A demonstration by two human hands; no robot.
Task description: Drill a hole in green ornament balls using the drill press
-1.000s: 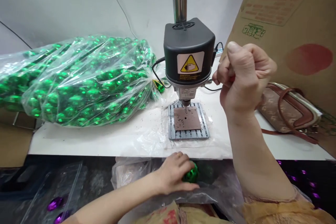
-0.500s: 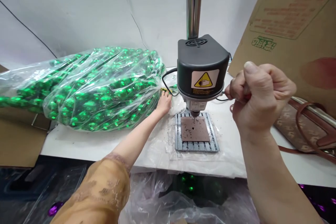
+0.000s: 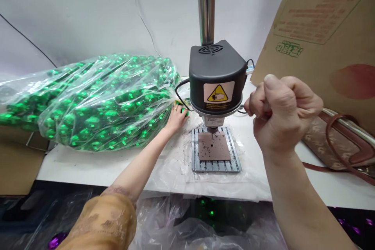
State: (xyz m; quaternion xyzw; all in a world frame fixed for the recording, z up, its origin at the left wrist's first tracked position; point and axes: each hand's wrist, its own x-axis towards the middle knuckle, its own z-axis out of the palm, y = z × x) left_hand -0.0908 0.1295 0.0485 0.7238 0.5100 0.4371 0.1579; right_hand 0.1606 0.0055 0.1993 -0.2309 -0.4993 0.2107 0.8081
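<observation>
On the left, a clear plastic bag (image 3: 111,101) full of shiny green faceted balls lies on its side. At its gathered mouth, my left hand (image 3: 176,118) has its fingers bent over a green ball (image 3: 184,113), partly hidden by them. To the right of the black-topped bench drill (image 3: 218,74), my right hand (image 3: 285,113) is closed in a fist around the drill's feed handle, which the fingers mostly hide. Under the drill bit, a brown square pad (image 3: 215,151) with a small dark hole rests on the slotted metal base (image 3: 195,164). Dark crumbs are scattered over both.
A steel column (image 3: 207,11) rises behind the drill. The large cardboard box (image 3: 325,35) leans at the right, above a patterned bag (image 3: 322,140) with brown straps. Clear plastic sheeting (image 3: 172,222) hangs below the edge of the white table (image 3: 88,166).
The view has shifted slightly, moving the scene left and a little down. My left fingers have moved at the bag's mouth, and green now shows between them. My right fist keeps its grip.
</observation>
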